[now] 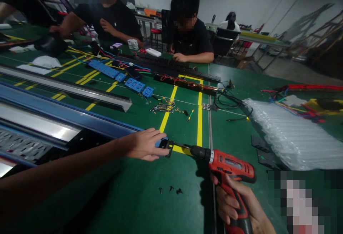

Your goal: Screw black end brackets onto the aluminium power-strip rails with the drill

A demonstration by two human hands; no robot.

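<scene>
- Red-and-black drill (232, 166) sat closest to the camera, the right hand (249, 194) wrapped round its handle with fingers curled; I could not tell whether the trigger was pressed.
- Left of the drill, the left hand (146, 144) clasped the end of a long blue rail (107, 116), fingers bent over it.
- Directly before the drill's bit was a dark end bracket (168, 152) on that rail; whether the tip had entered a hole was unclear.
- Several loose black screws (171, 189) lay left of the drill's handle, on the green tabletop (134, 205).
- Beyond the drill, to its left, were a scatter of small metal hardware (163, 107) and a blue socket strip (138, 85).
- Right of the drill and farther off rested a bubble-wrapped bundle (294, 134), with black plates (265, 155) just beside it.
- Well beyond the drill, a co-worker in a dark shirt (197, 44) leaned over the table's far side.
</scene>
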